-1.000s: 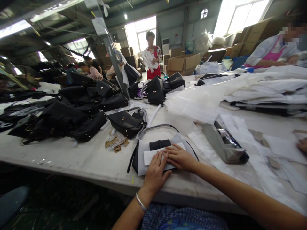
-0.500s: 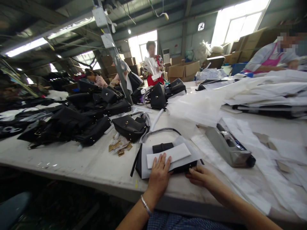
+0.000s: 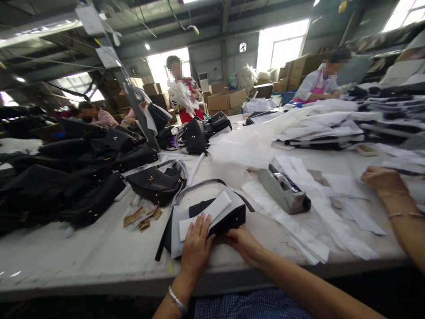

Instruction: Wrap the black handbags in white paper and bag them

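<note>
A black handbag (image 3: 229, 220) lies in front of me, with a thin white sheet (image 3: 175, 248) and a folded white pad (image 3: 217, 210) on it. My left hand (image 3: 196, 241) rests flat on the pad and the sheet, fingers stretched out. At the bag's near lower edge, my right hand (image 3: 244, 243) has its fingers curled against the base; their tips are hidden under the edge. The bag's handle (image 3: 207, 182) arches away toward the back, partly wrapped in clear film. A black strap (image 3: 161, 237) sticks out on the left.
Right of the bag stands a grey tape dispenser (image 3: 282, 188) among white paper strips (image 3: 295, 235). Another handbag (image 3: 156, 184) and small brown packets (image 3: 142, 215) lie to the left, near a pile of black bags (image 3: 76, 186). A co-worker's hand (image 3: 387, 181) reaches in from the right.
The view has swung right, bringing in a co-worker's arm. The sheet's right part has folded over the bag, uncovering more of its black base. My right hand has moved closer to my left.
</note>
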`<state>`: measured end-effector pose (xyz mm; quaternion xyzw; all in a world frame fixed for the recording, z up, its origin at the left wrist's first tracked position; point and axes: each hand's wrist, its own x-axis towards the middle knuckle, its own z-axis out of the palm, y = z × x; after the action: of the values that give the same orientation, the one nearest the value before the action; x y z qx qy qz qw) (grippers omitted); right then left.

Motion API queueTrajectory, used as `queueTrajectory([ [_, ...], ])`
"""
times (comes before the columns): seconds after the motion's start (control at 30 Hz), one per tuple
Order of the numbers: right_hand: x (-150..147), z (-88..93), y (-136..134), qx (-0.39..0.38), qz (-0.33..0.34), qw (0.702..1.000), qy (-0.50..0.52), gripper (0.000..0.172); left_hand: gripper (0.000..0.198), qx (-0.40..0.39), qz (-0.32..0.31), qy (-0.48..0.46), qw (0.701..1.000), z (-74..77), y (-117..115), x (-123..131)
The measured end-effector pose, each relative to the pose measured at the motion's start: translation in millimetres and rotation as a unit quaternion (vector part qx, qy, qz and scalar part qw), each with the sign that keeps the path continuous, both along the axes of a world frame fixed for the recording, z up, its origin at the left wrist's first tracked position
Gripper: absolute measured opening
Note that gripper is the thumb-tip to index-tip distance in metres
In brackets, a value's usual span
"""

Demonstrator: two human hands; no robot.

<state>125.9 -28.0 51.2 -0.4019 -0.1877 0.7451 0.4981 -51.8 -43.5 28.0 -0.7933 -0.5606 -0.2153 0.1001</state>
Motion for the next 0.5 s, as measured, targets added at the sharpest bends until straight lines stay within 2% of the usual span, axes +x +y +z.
queueTrajectory([
  [0.13,-10.9,13.3,-1.3,0.053,0.021,0.998,-0.021,0.067,0.078,0.004,-0.005,-0.015,1.000,-2.9,0.6,-5.1],
  [0.23,-14.0,22.7,-1.6,0.102,0.045,0.994,-0.019,0.076,0.076,0.025,0.009,-0.045,0.999,-1.2,1.9,-11.0],
  [0.33,-16.0,27.5,2.7,0.167,0.096,0.979,-0.062,0.077,0.075,0.036,0.035,-0.079,0.996,5.1,2.4,-21.7],
  [0.43,-8.5,27.3,14.9,0.262,0.170,0.941,-0.130,0.070,0.075,0.041,0.071,-0.099,0.992,12.9,0.6,-32.4],
  [0.5,8.6,27.3,28.9,0.320,0.210,0.888,-0.254,0.054,0.075,0.042,0.068,-0.087,0.993,15.3,-2.6,-35.9],
])
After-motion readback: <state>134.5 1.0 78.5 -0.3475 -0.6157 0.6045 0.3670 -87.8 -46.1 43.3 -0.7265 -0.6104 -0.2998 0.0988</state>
